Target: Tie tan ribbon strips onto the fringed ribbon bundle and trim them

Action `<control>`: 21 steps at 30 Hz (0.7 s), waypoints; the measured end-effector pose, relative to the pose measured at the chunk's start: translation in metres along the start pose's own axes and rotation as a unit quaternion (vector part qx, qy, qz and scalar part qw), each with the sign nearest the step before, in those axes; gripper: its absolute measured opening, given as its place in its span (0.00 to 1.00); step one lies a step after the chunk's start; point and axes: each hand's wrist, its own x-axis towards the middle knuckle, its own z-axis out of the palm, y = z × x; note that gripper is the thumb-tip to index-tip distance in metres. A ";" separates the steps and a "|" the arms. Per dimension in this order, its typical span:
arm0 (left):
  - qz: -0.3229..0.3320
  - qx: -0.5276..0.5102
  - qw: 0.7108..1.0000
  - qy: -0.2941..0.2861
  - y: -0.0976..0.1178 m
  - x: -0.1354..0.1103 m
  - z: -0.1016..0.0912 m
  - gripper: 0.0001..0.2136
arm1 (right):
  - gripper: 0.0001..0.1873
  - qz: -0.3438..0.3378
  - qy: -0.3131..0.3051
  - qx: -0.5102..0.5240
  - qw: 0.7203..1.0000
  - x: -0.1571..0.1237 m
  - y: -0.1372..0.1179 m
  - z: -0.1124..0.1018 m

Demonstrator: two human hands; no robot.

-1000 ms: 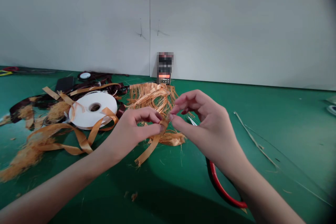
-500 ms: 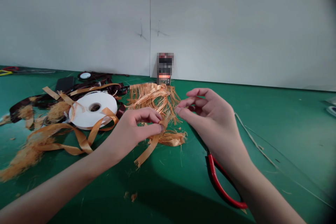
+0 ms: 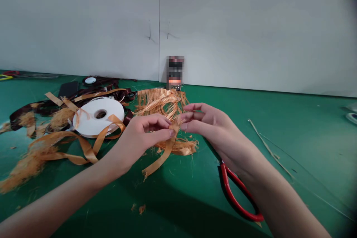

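Observation:
In the head view a short strip of gold ribbon [image 3: 161, 159] hangs from my left hand [image 3: 139, 137], pinched between thumb and index finger. Its lower end is frayed and points toward me. My right hand [image 3: 214, 126] is at the ribbon's upper end, with thumb and fingertips closed on the loose threads there; the exact contact is hard to make out. Behind and under the hands lie fringed gold ribbon pieces [image 3: 156, 100] and a shorter frayed bundle [image 3: 185, 147]. Red-handled scissors [image 3: 231, 200] lie partly beneath my right forearm.
A white ribbon spool [image 3: 86, 119] stands left, with curling gold ribbon [image 3: 89, 150] and fluffy thread heaps [image 3: 25, 167]. Dark ribbon [image 3: 19, 113] lies behind. A phone-like device [image 3: 175, 74] leans on the white wall [image 3: 251, 26]. A thin pale strip [image 3: 267, 147] crosses the green table [image 3: 306, 126].
My right hand has moved left and slightly down, bringing its fingertips to the ribbon's upper end. My left hand holds nearly still with the ribbon.

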 end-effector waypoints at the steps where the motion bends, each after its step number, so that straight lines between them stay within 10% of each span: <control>1: 0.003 -0.001 1.000 -0.002 0.000 0.000 0.000 0.07 | 0.21 0.005 -0.011 -0.009 1.000 0.000 0.000 0.000; 21: 0.014 0.026 0.999 -0.028 0.003 -0.001 0.002 0.06 | 0.20 0.002 -0.016 0.002 1.000 0.000 0.001 0.001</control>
